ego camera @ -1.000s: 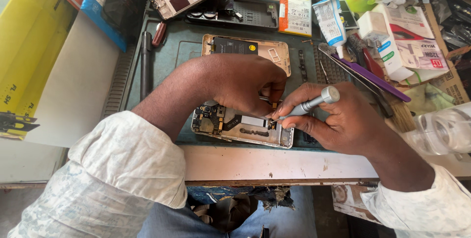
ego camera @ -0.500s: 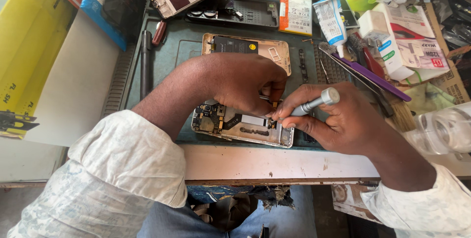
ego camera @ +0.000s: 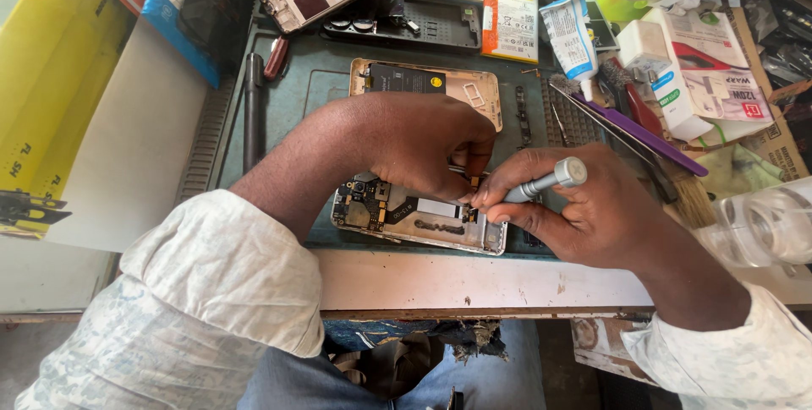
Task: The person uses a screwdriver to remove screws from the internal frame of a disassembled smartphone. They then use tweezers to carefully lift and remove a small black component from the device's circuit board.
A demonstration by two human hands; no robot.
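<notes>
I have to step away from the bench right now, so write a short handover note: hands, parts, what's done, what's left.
Left hand pins the opened phone on the green mat, tweezers pinched at its right end.
Right hand grips a silver screwdriver, tip at the same spot.
Done: back cover is off, lying behind.
Left: the board is still in place; covers not refitted.

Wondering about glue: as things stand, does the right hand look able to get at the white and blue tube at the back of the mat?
Probably not at once: the right hand holds a grey screwdriver. The tube lies uncovered beyond it.
</notes>
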